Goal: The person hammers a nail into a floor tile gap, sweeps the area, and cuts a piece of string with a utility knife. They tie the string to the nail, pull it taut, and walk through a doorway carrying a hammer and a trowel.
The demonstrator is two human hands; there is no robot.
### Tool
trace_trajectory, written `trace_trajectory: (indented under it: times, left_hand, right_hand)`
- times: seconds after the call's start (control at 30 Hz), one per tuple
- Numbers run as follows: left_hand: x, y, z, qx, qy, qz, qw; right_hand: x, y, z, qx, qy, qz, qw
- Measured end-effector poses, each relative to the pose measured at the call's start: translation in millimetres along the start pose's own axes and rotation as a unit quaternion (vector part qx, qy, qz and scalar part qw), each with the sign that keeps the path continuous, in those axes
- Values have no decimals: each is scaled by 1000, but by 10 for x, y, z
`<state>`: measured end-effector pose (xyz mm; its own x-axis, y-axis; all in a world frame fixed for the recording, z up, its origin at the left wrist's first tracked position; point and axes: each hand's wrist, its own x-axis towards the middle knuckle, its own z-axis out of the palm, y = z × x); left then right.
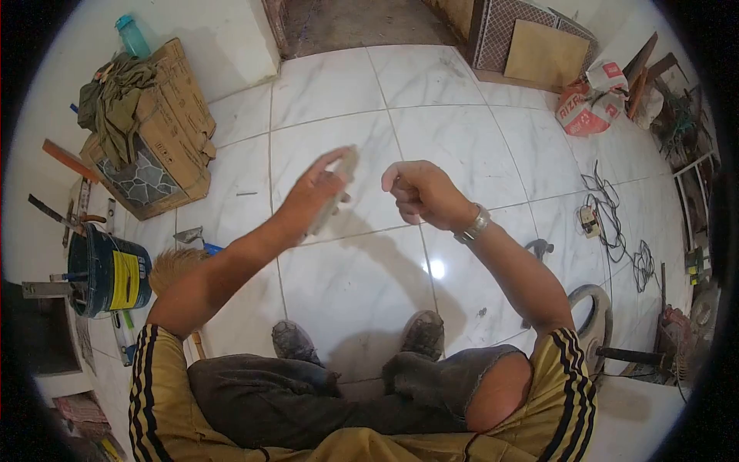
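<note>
Hands, two: by the left hand (317, 190), a pale flat piece (350, 163) is gripped above the floor tiles (350, 281); right hand (428, 194) loosely curled, contents not discernible. Piece judged light, stiff, possibly brittle; best held by its long edges.

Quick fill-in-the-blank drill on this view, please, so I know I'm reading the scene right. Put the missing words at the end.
The thin, flat piece is held in the ____ hand.
The metal wristband is worn on the ____ arm.
The label on the dark bucket is ____ in color.
The olive cloth is draped over a box made of ____.

Missing words: left; right; yellow; cardboard.
</note>
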<state>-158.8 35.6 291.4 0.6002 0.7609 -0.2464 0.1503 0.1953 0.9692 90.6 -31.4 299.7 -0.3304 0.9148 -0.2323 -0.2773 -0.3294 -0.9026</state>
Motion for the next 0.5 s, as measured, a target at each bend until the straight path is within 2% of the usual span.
trace_trajectory:
  times: [0.03, 0.13, 0.23, 0.33, 0.43, 0.5]
  left_hand:
    - [35, 6, -60, 6, 10, -6, 1000]
    - [84, 18, -242, 7, 23, -10, 1000]
    - [13, -8, -146, -33, -6, -14, 999]
    - [-28, 46, -10, -54, -43, -13, 998]
    - [-38, 81, 60, -55, -46, -17, 997]
    - [-68, 63, 91, -62, -47, -8, 997]
  right_hand:
    - [-24, -28, 14, 61, -29, 15, 998]
    - [-103, -158, 215, -119, 115, -99, 981]
    - [-25, -149, 225, -277, 159, -147, 936]
    - [147, -27, 264, -352, 173, -192, 900]
    - [285, 37, 290, -341, 195, -217, 894]
    - [325, 60, 289, -387, 225, -244, 860]
